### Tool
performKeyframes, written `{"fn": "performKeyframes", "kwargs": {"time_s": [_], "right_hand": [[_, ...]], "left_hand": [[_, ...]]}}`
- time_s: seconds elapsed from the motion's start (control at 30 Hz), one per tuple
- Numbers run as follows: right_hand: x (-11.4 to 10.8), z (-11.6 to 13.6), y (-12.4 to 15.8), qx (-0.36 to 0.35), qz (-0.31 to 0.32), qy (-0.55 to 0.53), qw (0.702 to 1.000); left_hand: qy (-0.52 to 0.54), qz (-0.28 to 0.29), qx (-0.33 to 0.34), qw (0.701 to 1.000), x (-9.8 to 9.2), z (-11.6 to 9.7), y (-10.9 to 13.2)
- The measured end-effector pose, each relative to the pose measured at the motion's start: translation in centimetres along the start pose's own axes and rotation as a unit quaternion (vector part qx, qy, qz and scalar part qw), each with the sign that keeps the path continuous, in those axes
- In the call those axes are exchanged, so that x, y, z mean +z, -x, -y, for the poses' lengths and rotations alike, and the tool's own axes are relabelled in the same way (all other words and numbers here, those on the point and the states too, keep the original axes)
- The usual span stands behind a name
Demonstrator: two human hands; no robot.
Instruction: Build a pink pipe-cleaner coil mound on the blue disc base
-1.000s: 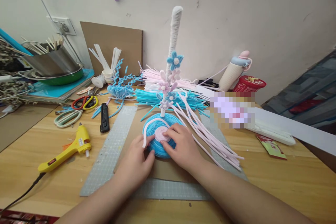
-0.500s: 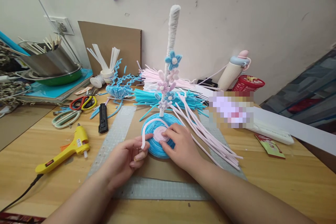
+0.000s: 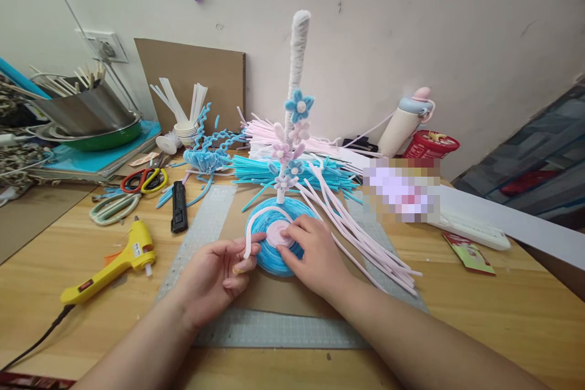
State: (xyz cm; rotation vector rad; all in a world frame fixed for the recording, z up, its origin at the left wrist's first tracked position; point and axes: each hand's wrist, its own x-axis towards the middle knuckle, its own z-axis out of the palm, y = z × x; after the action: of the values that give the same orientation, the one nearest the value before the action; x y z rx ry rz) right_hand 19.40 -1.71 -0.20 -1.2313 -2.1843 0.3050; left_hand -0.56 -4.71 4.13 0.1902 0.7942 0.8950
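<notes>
A round blue coiled pipe-cleaner base [image 3: 269, 265] lies in front of me, with a pale pink coil [image 3: 276, 233] at its middle. A loose length of pink pipe cleaner [image 3: 249, 231] arcs from the coil over the blue rings to my left hand [image 3: 223, 277]. That hand has its end at the thumb and fingers, and one fingertip reaches the coil's left edge. My right hand [image 3: 315, 253] presses thumb and fingers on the coil's right side. Behind the base rises a white wrapped stem [image 3: 298, 55] with blue and pink flowers [image 3: 299, 105].
Cardboard [image 3: 274, 298] lies under the base, over a grey cutting mat [image 3: 274, 329]. Loose pink pipe cleaners [image 3: 361, 231] are at right, a blue bundle [image 3: 256, 169] behind. At left are a yellow glue gun [image 3: 114, 262], scissors [image 3: 141, 181] and a black cutter [image 3: 180, 207].
The view has shifted very slightly. My left hand and the loose pipe-cleaner end have barely moved; my right hand stays on the pink coil.
</notes>
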Motion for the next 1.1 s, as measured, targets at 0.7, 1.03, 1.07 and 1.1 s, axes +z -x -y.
{"fn": "performKeyframes", "kwargs": {"time_s": [0.7, 1.03, 1.07, 1.1], "right_hand": [[-0.1, 0.0, 0.0, 0.002, 0.005, 0.002, 1.0], [-0.1, 0.2, 0.0, 0.008, 0.002, -0.007, 1.0], [-0.1, 0.2, 0.0, 0.008, 0.003, -0.007, 1.0], [-0.1, 0.1, 0.0, 0.007, 0.003, -0.007, 1.0]], "left_hand": [[-0.279, -0.029, -0.021, 0.96, 0.0, -2.7, -2.2], [-0.417, -0.014, 0.046, 0.908, -0.2, -1.5, -2.0], [-0.429, -0.018, 0.048, 0.902, -0.1, -1.5, -2.0], [-0.441, -0.022, 0.051, 0.896, -0.1, -1.4, -2.1]]}}
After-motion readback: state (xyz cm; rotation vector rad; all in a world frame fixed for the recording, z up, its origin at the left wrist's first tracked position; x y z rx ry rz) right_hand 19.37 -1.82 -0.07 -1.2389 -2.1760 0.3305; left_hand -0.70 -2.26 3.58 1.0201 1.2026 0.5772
